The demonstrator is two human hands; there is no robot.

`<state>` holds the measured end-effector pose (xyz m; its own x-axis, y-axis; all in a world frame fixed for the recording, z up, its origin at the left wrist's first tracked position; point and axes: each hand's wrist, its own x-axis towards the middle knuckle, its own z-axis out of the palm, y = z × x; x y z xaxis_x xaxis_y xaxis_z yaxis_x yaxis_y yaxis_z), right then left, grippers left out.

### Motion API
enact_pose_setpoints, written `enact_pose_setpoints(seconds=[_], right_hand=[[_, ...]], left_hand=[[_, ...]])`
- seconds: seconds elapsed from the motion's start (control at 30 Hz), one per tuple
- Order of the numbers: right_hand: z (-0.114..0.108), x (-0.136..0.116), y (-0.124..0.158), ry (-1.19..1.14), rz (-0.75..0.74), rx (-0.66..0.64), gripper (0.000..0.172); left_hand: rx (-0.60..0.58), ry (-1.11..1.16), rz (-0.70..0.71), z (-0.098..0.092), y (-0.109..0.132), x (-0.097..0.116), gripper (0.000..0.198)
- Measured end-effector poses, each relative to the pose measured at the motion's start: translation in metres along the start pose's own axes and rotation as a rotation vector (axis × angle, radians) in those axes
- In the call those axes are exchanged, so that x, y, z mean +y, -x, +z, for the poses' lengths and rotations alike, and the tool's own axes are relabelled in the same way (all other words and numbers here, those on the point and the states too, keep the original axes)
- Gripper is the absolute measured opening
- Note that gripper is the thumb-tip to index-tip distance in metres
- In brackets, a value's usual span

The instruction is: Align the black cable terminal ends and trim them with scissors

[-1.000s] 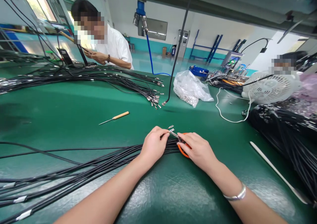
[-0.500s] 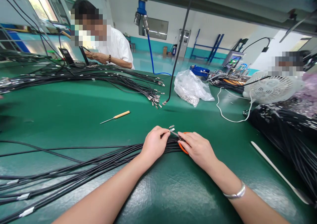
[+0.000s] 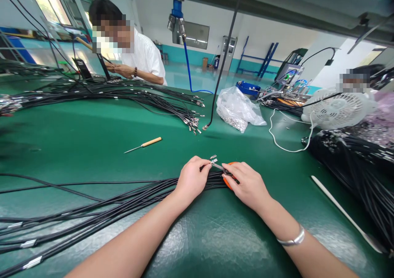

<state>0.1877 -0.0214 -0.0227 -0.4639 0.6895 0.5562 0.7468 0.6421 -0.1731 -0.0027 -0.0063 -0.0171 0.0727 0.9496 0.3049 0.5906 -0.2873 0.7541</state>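
- Two hands meet over the wires on the green table.
- Left hand pinches a wire end.
- Right hand grips orange snips; best to hold the end still and cut slowly.

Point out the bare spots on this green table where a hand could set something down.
Bare green table lies between the far cable bundle and the near cable bundle, apart from the wooden-handled pick. More lies between the right hand and the white rod. Crowded: around the plastic bag, fan and right-side cable heap.
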Motion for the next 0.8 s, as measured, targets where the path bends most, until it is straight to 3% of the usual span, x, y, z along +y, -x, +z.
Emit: enact_pose_setpoints(seconds=[0.53,0.8], right_hand=[[0.0043,0.0015,0.0009,0.052,-0.003,-0.034,0.025],[-0.0006,-0.0011,-0.0010,-0.067,-0.010,0.047,0.022]], left_hand=[[-0.011,0.010,-0.031,0.0008,-0.0003,-0.0009,0.015],[0.008,0.043,-0.031,-0.0006,-0.0010,-0.0013,0.016]])
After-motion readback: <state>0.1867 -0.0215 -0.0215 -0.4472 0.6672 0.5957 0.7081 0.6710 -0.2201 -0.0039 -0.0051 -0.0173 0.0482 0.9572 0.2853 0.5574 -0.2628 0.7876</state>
